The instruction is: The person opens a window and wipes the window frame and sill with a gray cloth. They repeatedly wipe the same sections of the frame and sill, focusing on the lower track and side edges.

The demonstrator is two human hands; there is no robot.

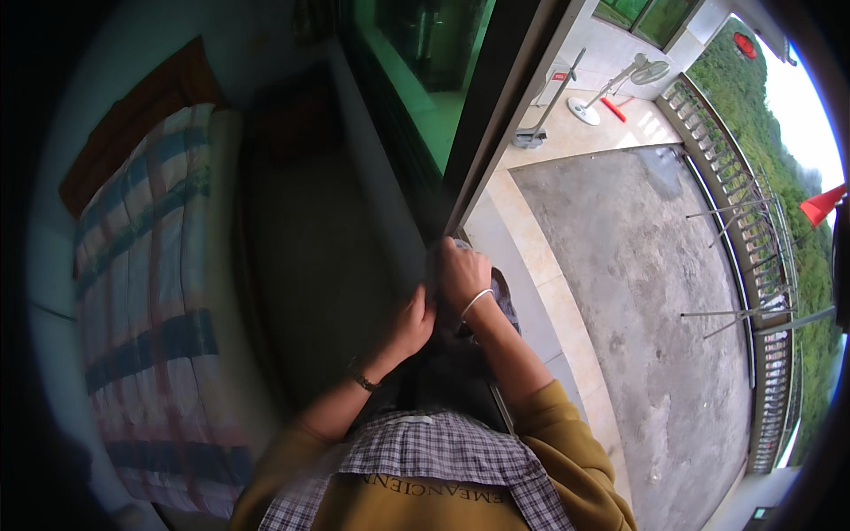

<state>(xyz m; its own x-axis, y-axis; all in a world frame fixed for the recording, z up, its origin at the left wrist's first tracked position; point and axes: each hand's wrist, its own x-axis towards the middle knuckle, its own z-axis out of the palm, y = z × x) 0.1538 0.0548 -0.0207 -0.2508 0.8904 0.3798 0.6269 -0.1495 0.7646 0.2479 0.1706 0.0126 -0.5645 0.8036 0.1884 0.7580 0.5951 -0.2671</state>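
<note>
My right hand [465, 272], with a white bracelet at the wrist, is curled at the lower end of the dark window or door frame [495, 113]. A grey cloth [503, 292] shows beside and behind it; whether the fingers grip the cloth or the frame is unclear. Close by on the left, my left hand [413, 325] is raised with its thumb up, a dark band on its wrist. Its fingers are partly in shadow, and what they touch is hidden. A checked apron [431, 445] covers my front. Green-tinted glass [425, 86] stands ahead.
Left, in a dim room, is a bed with a plaid quilt [153, 299] and a wooden headboard [146, 119]. Outside on the right lie a concrete terrace [617, 265], a balustrade [730, 179], metal racks [737, 313], a standing fan [584, 111], a red-headed broom [613, 110] and a long-handled dustpan [530, 138].
</note>
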